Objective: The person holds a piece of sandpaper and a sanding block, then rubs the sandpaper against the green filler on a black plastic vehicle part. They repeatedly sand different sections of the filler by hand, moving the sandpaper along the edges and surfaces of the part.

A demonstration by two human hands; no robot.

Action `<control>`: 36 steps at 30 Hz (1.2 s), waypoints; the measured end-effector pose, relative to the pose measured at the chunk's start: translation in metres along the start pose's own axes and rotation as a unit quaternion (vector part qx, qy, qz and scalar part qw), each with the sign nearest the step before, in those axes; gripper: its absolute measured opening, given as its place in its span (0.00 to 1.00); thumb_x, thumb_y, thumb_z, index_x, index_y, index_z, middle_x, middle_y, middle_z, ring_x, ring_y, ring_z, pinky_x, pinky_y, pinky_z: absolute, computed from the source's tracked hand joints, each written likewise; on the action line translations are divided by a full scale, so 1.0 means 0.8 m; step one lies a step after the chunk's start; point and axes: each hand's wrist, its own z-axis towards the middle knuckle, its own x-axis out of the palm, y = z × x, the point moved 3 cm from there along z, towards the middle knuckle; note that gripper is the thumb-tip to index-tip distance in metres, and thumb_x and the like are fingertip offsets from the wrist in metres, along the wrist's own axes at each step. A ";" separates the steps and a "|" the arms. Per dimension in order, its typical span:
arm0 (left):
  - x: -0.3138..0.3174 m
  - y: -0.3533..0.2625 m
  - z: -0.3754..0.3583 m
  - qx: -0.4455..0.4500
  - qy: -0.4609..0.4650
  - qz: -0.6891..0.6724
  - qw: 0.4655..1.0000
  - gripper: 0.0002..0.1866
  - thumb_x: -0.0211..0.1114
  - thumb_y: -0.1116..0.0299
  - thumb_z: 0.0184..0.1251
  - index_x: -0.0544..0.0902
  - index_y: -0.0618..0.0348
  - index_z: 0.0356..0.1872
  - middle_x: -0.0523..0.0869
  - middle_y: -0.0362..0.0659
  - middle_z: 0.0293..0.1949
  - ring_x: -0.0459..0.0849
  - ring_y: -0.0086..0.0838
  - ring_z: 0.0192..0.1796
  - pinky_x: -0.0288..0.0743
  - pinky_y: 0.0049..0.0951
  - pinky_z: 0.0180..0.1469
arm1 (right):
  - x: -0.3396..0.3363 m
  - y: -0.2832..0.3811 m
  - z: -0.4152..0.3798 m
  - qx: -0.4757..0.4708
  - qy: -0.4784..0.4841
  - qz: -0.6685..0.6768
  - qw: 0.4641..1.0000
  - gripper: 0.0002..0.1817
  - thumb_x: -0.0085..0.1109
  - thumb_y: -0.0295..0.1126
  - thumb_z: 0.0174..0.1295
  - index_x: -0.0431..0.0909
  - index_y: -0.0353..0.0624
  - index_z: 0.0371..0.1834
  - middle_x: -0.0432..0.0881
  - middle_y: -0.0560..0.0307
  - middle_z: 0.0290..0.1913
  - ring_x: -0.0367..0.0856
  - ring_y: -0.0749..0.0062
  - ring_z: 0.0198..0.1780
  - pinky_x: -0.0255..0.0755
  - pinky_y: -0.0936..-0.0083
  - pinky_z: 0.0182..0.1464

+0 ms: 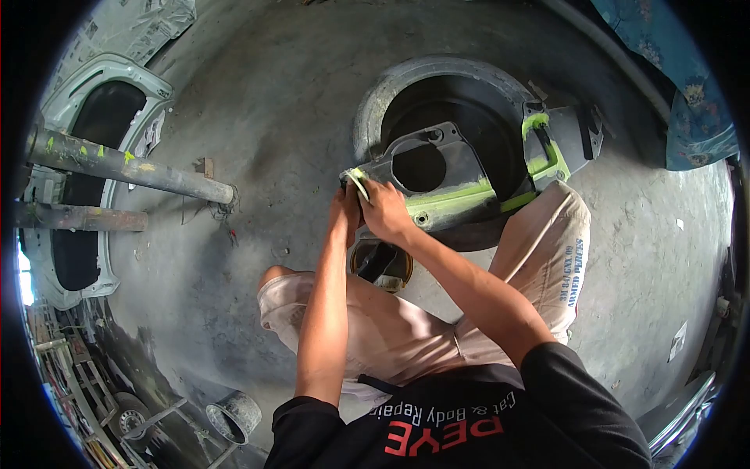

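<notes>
Together, both hands at grey panel end, tyre beneath

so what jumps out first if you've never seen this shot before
The dark car panel smeared with bright green filler, propped on a tyre at top centre, draws the eye first. Both hands meet at its left end: the right hand presses there, the left hand beside it, a pale green pad between them. At left, two paint-flecked pipes jut over the concrete floor.
</notes>
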 end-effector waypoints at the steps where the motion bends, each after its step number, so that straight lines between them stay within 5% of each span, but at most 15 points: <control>1: 0.000 0.001 0.005 0.001 0.000 -0.003 1.000 0.32 0.52 0.42 0.81 0.72 0.60 0.69 0.85 0.51 0.56 0.87 0.34 0.53 0.85 0.36 0.43 | 0.007 -0.003 -0.009 -0.001 0.001 -0.002 1.000 0.20 0.51 0.30 0.65 0.75 0.40 0.61 0.82 0.44 0.59 0.76 0.37 0.59 0.66 0.45 0.65; 4: -0.002 0.010 0.010 -0.016 -0.011 0.009 1.000 0.31 0.51 0.43 0.82 0.72 0.60 0.69 0.85 0.51 0.56 0.87 0.35 0.52 0.85 0.36 0.45 | 0.014 -0.007 -0.018 -0.031 -0.074 -0.006 0.997 0.22 0.51 0.27 0.63 0.75 0.39 0.62 0.82 0.45 0.59 0.76 0.37 0.59 0.66 0.46 0.65; 7: -0.001 0.003 0.005 0.051 0.003 -0.004 0.999 0.30 0.51 0.45 0.83 0.72 0.62 0.68 0.85 0.51 0.54 0.87 0.34 0.52 0.86 0.38 0.46 | 0.017 -0.001 0.030 -0.038 -0.074 0.022 0.996 0.23 0.51 0.27 0.63 0.74 0.39 0.63 0.82 0.45 0.61 0.76 0.37 0.60 0.66 0.46 0.65; 10: -0.004 0.009 0.003 -0.024 -0.003 0.016 1.000 0.28 0.51 0.47 0.84 0.73 0.63 0.67 0.86 0.50 0.53 0.87 0.34 0.50 0.85 0.39 0.45 | 0.009 -0.004 0.006 -0.019 -0.040 0.015 0.999 0.22 0.51 0.27 0.63 0.75 0.36 0.62 0.81 0.41 0.61 0.76 0.37 0.60 0.66 0.49 0.66; 16: -0.001 0.000 -0.001 0.040 0.002 0.018 0.999 0.25 0.50 0.47 0.84 0.75 0.58 0.64 0.87 0.45 0.49 0.87 0.31 0.47 0.84 0.35 0.41 | 0.011 0.000 0.001 -0.035 -0.071 0.016 0.997 0.20 0.50 0.29 0.67 0.75 0.34 0.62 0.83 0.38 0.57 0.77 0.39 0.59 0.67 0.53 0.66; 25: 0.004 0.002 -0.003 0.004 -0.006 -0.009 1.000 0.26 0.50 0.45 0.84 0.77 0.57 0.62 0.87 0.44 0.46 0.86 0.26 0.43 0.83 0.31 0.39 | 0.009 -0.008 -0.015 -0.051 -0.073 -0.003 0.996 0.22 0.51 0.31 0.71 0.73 0.34 0.65 0.83 0.37 0.56 0.77 0.38 0.59 0.70 0.51 0.63; 26: 0.004 0.002 -0.004 0.005 -0.008 -0.011 1.000 0.26 0.50 0.45 0.83 0.76 0.58 0.61 0.87 0.44 0.46 0.86 0.27 0.42 0.84 0.31 0.38 | 0.012 -0.010 -0.002 -0.056 -0.091 0.022 0.994 0.18 0.52 0.26 0.62 0.76 0.34 0.56 0.83 0.38 0.54 0.78 0.35 0.57 0.68 0.46 0.65; 30: 0.000 -0.001 0.000 0.009 -0.006 0.015 1.000 0.27 0.51 0.46 0.84 0.76 0.62 0.61 0.87 0.46 0.44 0.87 0.29 0.38 0.84 0.30 0.32 | 0.012 -0.009 0.035 -0.031 -0.098 0.043 0.994 0.14 0.52 0.28 0.65 0.80 0.33 0.50 0.83 0.37 0.54 0.79 0.37 0.57 0.73 0.52 0.62; 36: 0.001 0.008 0.011 0.032 -0.018 -0.016 0.999 0.29 0.52 0.47 0.84 0.76 0.69 0.60 0.87 0.51 0.46 0.87 0.31 0.39 0.83 0.32 0.33 | -0.003 -0.015 0.038 -0.036 -0.095 0.083 0.991 0.15 0.57 0.33 0.70 0.84 0.34 0.51 0.86 0.34 0.48 0.85 0.38 0.52 0.78 0.58 0.55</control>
